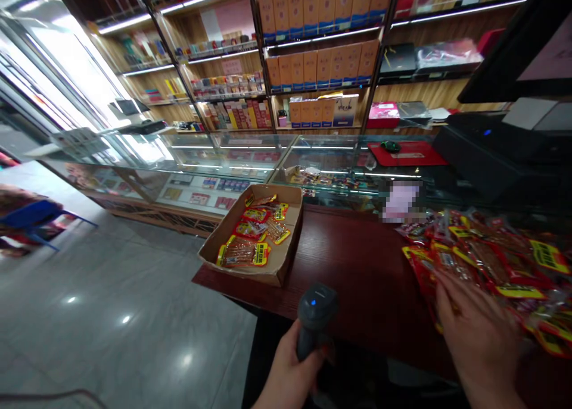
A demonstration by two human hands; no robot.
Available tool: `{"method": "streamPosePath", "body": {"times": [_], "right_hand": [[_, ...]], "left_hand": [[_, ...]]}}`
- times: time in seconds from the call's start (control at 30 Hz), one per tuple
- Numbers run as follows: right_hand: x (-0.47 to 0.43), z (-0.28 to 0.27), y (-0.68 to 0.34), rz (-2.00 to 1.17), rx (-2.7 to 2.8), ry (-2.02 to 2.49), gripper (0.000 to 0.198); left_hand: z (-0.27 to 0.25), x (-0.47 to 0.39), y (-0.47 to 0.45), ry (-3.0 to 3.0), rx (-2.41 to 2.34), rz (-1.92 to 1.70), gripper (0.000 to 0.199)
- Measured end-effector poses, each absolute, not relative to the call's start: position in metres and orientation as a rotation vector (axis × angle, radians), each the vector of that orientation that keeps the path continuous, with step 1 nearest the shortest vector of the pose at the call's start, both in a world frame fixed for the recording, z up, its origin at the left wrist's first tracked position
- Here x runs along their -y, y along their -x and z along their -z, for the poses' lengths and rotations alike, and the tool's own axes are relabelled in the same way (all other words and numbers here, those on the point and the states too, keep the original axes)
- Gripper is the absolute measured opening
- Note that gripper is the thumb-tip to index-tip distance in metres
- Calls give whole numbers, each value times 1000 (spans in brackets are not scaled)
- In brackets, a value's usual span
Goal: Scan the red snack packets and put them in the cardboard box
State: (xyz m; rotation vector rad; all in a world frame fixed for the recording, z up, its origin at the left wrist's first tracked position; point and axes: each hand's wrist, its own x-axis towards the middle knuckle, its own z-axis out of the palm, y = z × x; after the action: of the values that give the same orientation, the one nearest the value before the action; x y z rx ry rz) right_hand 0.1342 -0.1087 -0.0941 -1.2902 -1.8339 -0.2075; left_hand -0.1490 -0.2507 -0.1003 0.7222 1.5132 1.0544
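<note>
My left hand (295, 367) is wrapped round the handle of a dark grey barcode scanner (317, 305) with a blue light on top, held near the table's front edge. My right hand (473, 319) reaches over the near left side of a heap of snack packets (491, 248) in red, yellow and clear plastic. Its fingers are stretched out at the packets, and whether one is pinched under them is hidden. Left of the heap, a shallow open cardboard box (290, 242) holds several similar snack packets (243, 251) lying flat.
The dark red wooden table (348, 254) meets a glass display counter (286, 141). On the counter are a red mat (420, 154) with a mouse (390, 146) and a black machine (482, 159). A monitor (500, 46) overhangs the right. Stocked shelves (263, 58) line the back; a blue stool (36, 214) stands left.
</note>
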Motion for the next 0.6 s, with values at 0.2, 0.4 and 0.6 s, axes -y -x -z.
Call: {"method": "streamPosePath", "body": {"times": [0.2, 0.4, 0.6], "right_hand": [[94, 166, -62, 51, 2233, 1050, 35], [117, 186, -50, -162, 2218, 1348, 46], [112, 200, -46, -100, 2010, 1647, 53]], "left_hand": [[106, 256, 153, -710, -1496, -1083, 31], [104, 260, 162, -717, -1561, -1049, 36], [104, 254, 158, -736, -1545, -1010, 42]]}}
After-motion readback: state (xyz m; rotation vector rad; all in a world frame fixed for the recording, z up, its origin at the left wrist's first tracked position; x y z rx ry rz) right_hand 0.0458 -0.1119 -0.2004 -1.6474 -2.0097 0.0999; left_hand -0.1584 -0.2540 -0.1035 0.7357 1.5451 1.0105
